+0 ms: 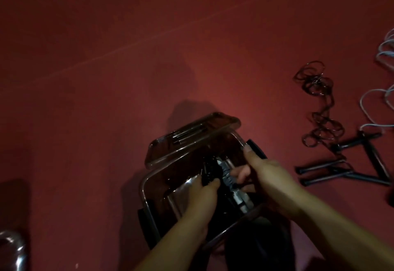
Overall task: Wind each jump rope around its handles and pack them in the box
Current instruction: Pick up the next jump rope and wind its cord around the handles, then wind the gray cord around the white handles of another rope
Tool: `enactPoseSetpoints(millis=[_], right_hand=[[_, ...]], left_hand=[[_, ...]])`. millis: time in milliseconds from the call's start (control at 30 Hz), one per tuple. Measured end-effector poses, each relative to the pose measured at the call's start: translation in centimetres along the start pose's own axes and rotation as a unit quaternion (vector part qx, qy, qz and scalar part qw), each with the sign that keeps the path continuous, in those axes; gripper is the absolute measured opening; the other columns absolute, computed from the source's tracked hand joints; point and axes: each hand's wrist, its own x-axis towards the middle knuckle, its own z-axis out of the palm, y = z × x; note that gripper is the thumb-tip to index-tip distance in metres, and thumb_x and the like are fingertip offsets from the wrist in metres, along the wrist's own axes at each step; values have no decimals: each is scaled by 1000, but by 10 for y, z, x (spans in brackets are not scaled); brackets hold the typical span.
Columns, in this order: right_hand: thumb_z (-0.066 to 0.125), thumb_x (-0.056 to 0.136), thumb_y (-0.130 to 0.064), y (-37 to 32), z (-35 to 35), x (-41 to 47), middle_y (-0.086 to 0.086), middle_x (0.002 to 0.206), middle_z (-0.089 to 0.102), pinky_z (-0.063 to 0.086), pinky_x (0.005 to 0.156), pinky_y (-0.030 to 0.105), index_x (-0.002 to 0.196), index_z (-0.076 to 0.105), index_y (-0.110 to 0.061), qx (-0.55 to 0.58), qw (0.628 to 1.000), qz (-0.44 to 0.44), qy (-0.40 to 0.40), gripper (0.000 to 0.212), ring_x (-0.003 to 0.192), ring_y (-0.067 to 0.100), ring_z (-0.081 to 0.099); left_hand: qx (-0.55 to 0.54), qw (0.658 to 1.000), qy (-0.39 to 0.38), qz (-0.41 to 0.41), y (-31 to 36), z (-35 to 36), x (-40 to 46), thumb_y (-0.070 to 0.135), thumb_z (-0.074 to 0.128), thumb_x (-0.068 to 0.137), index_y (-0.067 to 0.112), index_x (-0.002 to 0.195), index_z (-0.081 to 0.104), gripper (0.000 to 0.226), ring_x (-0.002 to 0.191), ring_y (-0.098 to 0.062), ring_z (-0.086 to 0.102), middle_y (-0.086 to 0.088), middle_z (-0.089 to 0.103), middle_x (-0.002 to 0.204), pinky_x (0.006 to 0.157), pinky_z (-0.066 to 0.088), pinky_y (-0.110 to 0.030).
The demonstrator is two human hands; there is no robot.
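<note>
Down on the red floor (149, 57), head view, pretty dim lighting so bear with me:

box: clear plastic box (147, 187) sits near centre, its clear lid (187, 136) tipped up and leaning on the far-left rim; dark latch tabs on the sides.

left hand: left hand (200, 198) reaches down into the box, thumb and fingers curled onto a wound black jump rope (207, 171), so it's gripping that bundle.

right hand: right hand (264, 174) comes in from the right, fingers curled around a wound white jump rope (229, 177) lying inside the box just beside the black one; its index finger sticks out toward the far rim.

loose ropes: to the right of the box, well apart from it, a dark jump rope (319, 108) lies in messy coils, and a white jump rope (375, 104) loops off the right edge.

handles: black handles (345, 168) lie crossed over each other near those coils; can't tell which handle goes with which rope.

bottom left: something shiny and metal (12, 247), too dark to name.
</note>
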Motion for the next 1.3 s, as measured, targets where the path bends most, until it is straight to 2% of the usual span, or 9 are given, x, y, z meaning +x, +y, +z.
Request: enactPoseSetpoints(millis=[133, 267, 333, 500, 567, 700, 967, 1133, 1300], right_hand=[[48, 100, -32, -2, -4, -5, 14, 80, 74, 53, 68, 33, 39, 57, -8, 122, 992, 7, 12, 67, 67, 22, 66], [49, 99, -27, 0, -6, -7, 14, 77, 73, 50, 57, 28, 47, 62, -6, 139, 990, -2, 31, 58, 57, 18, 61], [51, 99, -30, 1, -7, -8, 14, 75, 71, 50, 52, 27, 61, 66, -5, 143, 989, -13, 48, 48, 53, 17, 58], [56, 97, -27, 5, -15, -12, 10, 72, 67, 50, 48, 26, 77, 67, -4, 127, 989, -32, 64, 33, 48, 14, 54], [57, 97, -28, 7, -23, -15, 8, 70, 66, 48, 47, 25, 76, 67, -5, 114, 990, -41, 72, 32, 48, 12, 53], [57, 97, -29, 8, -58, -28, 9, 69, 62, 39, 49, 26, 74, 66, -8, 92, 989, -75, 91, 32, 51, 15, 48], [60, 95, -32, 15, -201, -100, 12, 66, 63, 38, 46, 20, 73, 65, -3, 70, 948, -150, 272, 37, 47, 12, 48], [62, 93, -38, 28, -281, -138, 8, 60, 59, 40, 50, 26, 68, 62, 2, 66, 922, -168, 343, 47, 53, 19, 49], [62, 91, -43, 57, -368, -160, -3, 47, 54, 40, 60, 30, 56, 62, -11, 78, 888, -155, 426, 47, 51, 15, 47]], left_hand=[[-17, 998, -43, 40, 0, 3, -7, 13, 60, 93, 30, 110, 65, 24, 92, -23, 73, -3, 76, 99, 80, 58, -38], [9, 996, -64, 67, -8, 9, -13, 37, 75, 75, 25, 134, 54, 64, 111, -15, 66, 1, 65, 127, 103, 48, -39], [6, 996, -47, 81, -11, 15, -14, 29, 74, 83, 25, 130, 54, 51, 111, -11, 63, 4, 62, 126, 103, 47, -35], [84, 981, 8, 175, -8, 23, -22, 23, 68, 90, 24, 115, 58, 27, 87, 3, 60, 11, 63, 106, 64, 44, -2], [108, 970, 26, 218, -2, 29, -25, 28, 71, 88, 24, 112, 59, 28, 81, 6, 62, 6, 65, 106, 62, 45, -4], [154, 947, 11, 282, 26, 58, -30, 48, 72, 79, 30, 103, 65, 31, 94, -8, 64, 1, 66, 108, 87, 52, -29], [297, 839, -165, 424, 88, 203, -77, 45, 72, 83, 24, 95, 65, 25, 77, -10, 59, 0, 65, 95, 77, 49, -27], [396, 785, -250, 407, 97, 290, -112, 55, 67, 83, 21, 89, 66, 35, 72, -11, 58, 9, 63, 78, 70, 45, -27], [567, 663, -282, 399, 82, 367, -144, 65, 59, 84, 25, 88, 65, 40, 82, -12, 61, 11, 65, 85, 75, 47, -27]])
